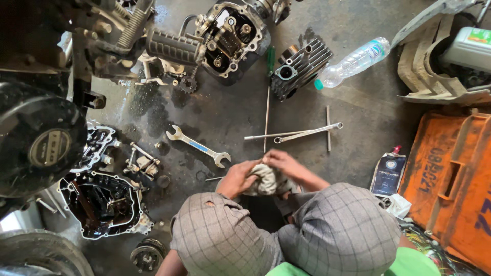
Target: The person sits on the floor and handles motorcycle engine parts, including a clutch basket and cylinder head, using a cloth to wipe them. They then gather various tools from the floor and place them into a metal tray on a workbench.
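I was squatting in a motorcycle repair workshop, its oil-stained concrete floor [358,102] strewn with an open-end spanner [198,146], a finned engine cylinder [298,67] and an opened crankcase [105,204] at lower left.

Grimy cloth rag [267,180]; shiny metal spanner [199,146]; clear plastic bottle [353,62].

You have a dirty, crumpled rag [267,180] bunched up between your hands, just above your knees and over the stained concrete floor. It is pale grey-white cloth, smudged with dark grease, folded into a loose wad with creases running across it. Your left hand [236,178] grips its left side from below, and your right hand [283,162] presses over its top right edge, so only the middle of the cloth shows.
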`<state>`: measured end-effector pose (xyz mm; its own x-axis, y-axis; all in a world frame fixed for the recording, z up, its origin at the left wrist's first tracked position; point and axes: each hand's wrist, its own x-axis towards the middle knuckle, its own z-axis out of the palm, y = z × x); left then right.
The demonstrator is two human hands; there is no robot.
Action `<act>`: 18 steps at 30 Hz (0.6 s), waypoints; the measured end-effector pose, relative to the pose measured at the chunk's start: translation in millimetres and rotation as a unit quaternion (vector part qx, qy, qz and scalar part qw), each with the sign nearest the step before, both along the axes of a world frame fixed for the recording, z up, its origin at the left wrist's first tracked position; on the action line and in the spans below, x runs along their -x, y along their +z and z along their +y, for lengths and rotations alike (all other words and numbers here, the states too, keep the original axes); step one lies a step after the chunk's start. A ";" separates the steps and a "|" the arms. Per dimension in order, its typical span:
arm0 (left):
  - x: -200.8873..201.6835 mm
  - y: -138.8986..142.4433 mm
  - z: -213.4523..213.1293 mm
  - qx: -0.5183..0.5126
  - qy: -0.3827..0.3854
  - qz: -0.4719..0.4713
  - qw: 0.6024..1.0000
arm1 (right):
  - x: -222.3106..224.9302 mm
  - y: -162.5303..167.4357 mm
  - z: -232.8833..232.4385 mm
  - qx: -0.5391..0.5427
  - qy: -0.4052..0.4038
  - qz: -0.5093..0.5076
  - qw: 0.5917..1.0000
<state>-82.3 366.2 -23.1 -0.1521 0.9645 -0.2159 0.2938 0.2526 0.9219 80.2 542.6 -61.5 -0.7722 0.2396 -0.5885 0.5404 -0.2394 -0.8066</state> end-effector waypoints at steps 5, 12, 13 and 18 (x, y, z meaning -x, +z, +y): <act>2.8 1.4 -29.9 0.080 -0.015 0.039 0.996 | 39.7 89.9 151.4 -0.364 -0.065 0.106 0.923; -36.3 -2.8 -56.4 0.148 -0.038 0.121 0.981 | 104.2 111.3 287.0 -0.553 0.266 0.128 0.779; -38.4 -6.9 -58.0 0.156 -0.039 0.119 0.980 | 108.7 107.8 287.3 -0.530 0.282 0.120 0.791; -43.7 -33.8 -48.0 0.089 0.007 0.108 0.990 | 114.2 104.5 277.7 -0.518 0.304 0.094 0.794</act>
